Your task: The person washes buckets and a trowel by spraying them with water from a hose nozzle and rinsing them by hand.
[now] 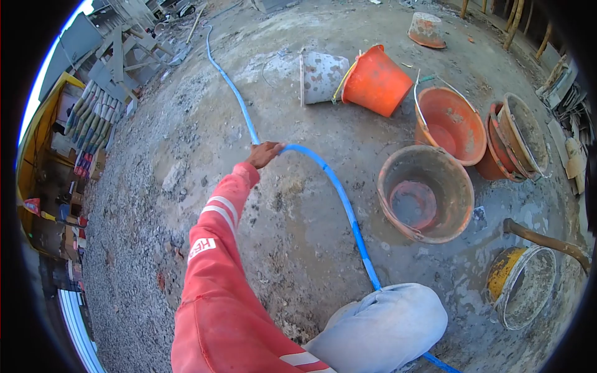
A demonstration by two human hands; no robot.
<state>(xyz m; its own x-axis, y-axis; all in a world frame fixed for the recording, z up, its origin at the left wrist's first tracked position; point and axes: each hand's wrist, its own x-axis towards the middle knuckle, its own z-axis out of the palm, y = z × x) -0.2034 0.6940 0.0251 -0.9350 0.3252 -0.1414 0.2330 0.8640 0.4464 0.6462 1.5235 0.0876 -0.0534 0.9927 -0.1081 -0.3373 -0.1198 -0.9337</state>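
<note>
Blue hose (339, 189) curves lengthwise from upper left to lower right.

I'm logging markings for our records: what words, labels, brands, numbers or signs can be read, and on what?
"H…": white patch on the red sleeve; its other letters are unclear.
Stacked goods at the left: any print is too small to read.
</note>
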